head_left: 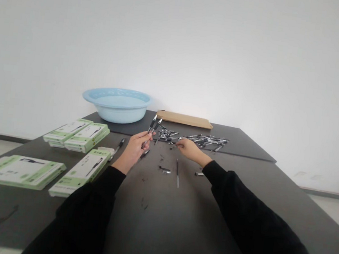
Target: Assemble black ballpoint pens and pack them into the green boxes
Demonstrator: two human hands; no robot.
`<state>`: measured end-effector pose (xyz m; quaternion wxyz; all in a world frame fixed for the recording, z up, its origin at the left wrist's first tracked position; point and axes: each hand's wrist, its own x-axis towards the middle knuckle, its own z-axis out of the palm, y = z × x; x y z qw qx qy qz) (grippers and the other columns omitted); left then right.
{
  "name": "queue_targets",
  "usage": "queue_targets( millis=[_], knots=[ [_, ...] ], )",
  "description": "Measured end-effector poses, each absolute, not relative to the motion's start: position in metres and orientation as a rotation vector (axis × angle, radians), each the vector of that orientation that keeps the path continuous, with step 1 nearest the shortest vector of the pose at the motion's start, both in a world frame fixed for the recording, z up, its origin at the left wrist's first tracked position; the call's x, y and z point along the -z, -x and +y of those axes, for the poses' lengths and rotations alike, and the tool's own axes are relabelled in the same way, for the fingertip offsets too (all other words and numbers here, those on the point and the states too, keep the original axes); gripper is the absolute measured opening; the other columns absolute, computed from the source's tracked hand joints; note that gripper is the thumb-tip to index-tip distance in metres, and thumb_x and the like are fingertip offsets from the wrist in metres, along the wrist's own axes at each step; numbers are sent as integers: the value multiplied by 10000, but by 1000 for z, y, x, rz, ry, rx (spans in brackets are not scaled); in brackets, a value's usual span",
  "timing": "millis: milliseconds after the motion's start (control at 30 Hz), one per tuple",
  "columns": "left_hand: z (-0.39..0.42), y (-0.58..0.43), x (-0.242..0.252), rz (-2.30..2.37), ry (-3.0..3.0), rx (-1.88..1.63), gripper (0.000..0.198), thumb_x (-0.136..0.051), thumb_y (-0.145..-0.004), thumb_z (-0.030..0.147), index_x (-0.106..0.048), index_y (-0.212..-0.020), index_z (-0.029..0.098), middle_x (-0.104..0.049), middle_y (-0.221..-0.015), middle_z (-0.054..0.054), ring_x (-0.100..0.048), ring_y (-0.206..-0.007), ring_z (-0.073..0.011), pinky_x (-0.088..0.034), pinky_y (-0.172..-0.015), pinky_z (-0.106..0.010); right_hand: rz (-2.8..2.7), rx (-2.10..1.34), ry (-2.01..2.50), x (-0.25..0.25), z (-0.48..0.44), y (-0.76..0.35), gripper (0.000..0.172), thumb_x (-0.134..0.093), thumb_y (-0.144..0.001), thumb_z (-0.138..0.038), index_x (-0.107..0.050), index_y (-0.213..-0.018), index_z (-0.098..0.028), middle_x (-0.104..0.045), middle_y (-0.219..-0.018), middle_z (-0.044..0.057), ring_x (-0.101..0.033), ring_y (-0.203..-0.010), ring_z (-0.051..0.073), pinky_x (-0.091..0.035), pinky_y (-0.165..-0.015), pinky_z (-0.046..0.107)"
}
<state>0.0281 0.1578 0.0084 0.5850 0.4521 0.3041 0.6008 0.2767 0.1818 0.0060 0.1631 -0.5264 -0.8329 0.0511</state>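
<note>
My left hand (133, 150) is closed around two uncapped gel pens (153, 125), their tips pointing up. Farther right, my right hand (191, 150) is low over the table with its fingers pinched together, beside a small dark piece (173, 147) that looks like a pen cap. What those fingers grip is too small to tell. Just beyond the hands lie a cluster of caps and pen parts (165, 134) and a heap of pens (207, 141). A thin refill or pen (177, 173) lies nearer, with loose caps (164, 170) to its left.
Green-and-white pen boxes lie at left: a stack (86, 137), an opened-looking box (85, 170) and a flat one (20, 171). A light blue basin (118, 110) stands at the back, beside a cardboard piece (184, 119). Another cap (199, 174) sits near my right wrist.
</note>
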Motion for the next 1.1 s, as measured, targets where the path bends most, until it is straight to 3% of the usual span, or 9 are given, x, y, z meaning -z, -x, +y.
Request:
queue_targets(
  millis=[167, 400, 600, 900, 1100],
  knots=[
    [152, -21, -17, 685, -1030, -1459, 289, -800, -616, 264, -721, -839, 98, -567, -672, 0, -382, -487, -31, -277, -436, -184, -2522, -43, 1542, 8, 208, -254, 269, -537, -830, -133, -715, -1031, -131, -665, -1140, 140, -588, -1073, 238, -406, -941, 295],
    [153, -22, -17, 690, -992, -1475, 303, -806, -599, 271, -734, -830, 89, -569, -651, -1, -373, -473, -23, -267, -435, -185, -2618, 9, 1534, 22, 206, -258, 258, -502, -828, -119, -710, -978, -101, -688, -1073, 172, -622, -1020, 250, -418, -889, 298],
    [155, -7, -26, 689, -951, -1546, 311, -795, -602, 273, -736, -852, 98, -563, -659, 5, -379, -471, -19, -261, -438, -180, -2609, -47, 1514, 4, 222, -280, 383, -471, -815, -110, -684, -1132, -139, -716, -1071, 117, -638, -972, 205, -419, -857, 245],
    [153, -2, -26, 816, -958, -1558, 329, -778, -606, 302, -736, -861, 100, -564, -669, 5, -370, -478, -24, -243, -441, -186, -2450, -27, 1681, -32, 302, -251, 310, -443, -787, -85, -740, -874, -64, -726, -816, 116, -617, -739, 176, -412, -682, 240],
    [152, 1, -23, 922, -1027, -1553, 350, -736, -667, 339, -738, -934, 112, -569, -698, -5, -372, -491, -32, -236, -457, -192, -2453, -23, 1663, -31, 347, -211, 268, -501, -842, -103, -732, -969, -55, -727, -913, 169, -634, -904, 238, -438, -788, 273]
  ],
)
